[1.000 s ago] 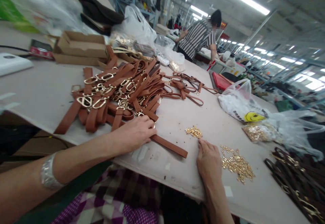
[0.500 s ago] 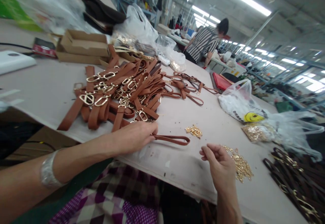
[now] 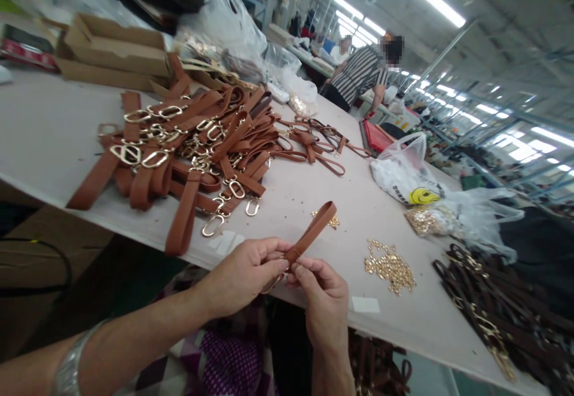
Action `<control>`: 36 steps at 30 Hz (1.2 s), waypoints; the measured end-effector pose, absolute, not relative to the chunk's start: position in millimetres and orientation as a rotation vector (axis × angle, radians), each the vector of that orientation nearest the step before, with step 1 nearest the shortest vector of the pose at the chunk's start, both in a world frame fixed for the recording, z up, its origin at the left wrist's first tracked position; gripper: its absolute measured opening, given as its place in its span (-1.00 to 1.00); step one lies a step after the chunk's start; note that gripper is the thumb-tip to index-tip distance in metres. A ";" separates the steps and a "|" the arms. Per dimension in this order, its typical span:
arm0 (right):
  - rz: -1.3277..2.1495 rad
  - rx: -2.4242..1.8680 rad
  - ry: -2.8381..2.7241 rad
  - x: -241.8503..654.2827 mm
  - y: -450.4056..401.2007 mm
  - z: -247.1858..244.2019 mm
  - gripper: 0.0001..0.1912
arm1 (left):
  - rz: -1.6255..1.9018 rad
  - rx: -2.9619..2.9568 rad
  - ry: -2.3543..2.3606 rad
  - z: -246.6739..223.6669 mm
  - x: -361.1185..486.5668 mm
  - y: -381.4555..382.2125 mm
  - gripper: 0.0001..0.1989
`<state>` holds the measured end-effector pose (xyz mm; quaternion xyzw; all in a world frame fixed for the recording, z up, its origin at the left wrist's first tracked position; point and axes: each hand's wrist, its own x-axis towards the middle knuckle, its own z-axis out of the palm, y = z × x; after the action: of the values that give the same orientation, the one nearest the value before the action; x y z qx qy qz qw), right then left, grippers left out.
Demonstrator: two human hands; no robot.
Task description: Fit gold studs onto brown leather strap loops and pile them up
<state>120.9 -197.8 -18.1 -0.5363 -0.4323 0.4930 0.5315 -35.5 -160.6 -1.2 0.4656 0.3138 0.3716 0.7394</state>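
My left hand (image 3: 251, 273) pinches the lower end of a brown leather strap loop (image 3: 314, 228) near the table's front edge. The loop points up and to the right. My right hand (image 3: 321, 291) is closed at the same end, its thumb and finger touching the strap; any small part between them is too small to tell. To the left lies a heap of brown straps (image 3: 197, 139) with gold clasps. Small gold pieces (image 3: 390, 266) lie to the right, and a smaller gold pile (image 3: 332, 219) is partly hidden behind the loop.
Dark brown straps (image 3: 488, 306) lie at the right edge. Plastic bags (image 3: 403, 168) stand behind them, and cardboard boxes (image 3: 116, 49) at the back left. A person in a striped shirt (image 3: 361, 73) bends over a far table.
My right hand has moved left to meet my left hand at the strap. The held loop has swung from lying flat to pointing upward. The view has shifted.
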 end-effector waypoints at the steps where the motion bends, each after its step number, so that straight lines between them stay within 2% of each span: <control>1: 1.142 -1.315 -1.060 120.3 -198.6 -16.4 -0.83 | 0.830 1.046 0.695 0.6 -34.9 -162.2 -0.76; 5: 1.043 -1.371 -1.137 120.2 -201.4 -11.1 -0.85 | 0.841 1.173 0.758 3.8 -35.5 -166.4 -0.72; 14: 1.091 -1.303 -1.101 116.6 -205.3 -16.7 -0.88 | 0.816 1.660 0.900 -9.7 -44.2 -171.6 -0.65; 20: 1.112 -1.252 -0.960 110.5 -210.8 -16.4 -0.81 | 0.849 1.877 0.925 -24.1 -47.0 -175.0 -0.66; 24: 1.079 -1.269 -0.962 107.1 -212.1 -14.7 -0.81 | 0.807 1.806 0.897 -20.8 -41.2 -174.9 -0.71; 27: 1.026 -1.343 -1.068 122.8 -210.8 -14.6 -0.82 | 0.710 1.530 0.863 -18.7 -35.9 -172.8 -0.71; 29: 0.855 -1.500 -1.186 150.7 -208.8 -15.6 -0.79 | 0.674 1.327 0.869 -21.3 -35.0 -170.3 -0.67; 33: 0.173 -2.014 -1.335 228.9 -203.1 -19.5 -0.72 | 0.658 1.047 0.867 -29.0 -39.5 -164.5 -0.52; 36: -0.005 -2.173 -1.396 268.3 -196.6 -22.6 -0.75 | 0.680 0.949 0.896 -30.9 -42.6 -163.3 -0.58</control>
<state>268.3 -196.6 -22.6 -0.8086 -0.5197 -0.0017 0.2758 -42.6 -163.3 -30.9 0.4328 0.4086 0.3101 0.7413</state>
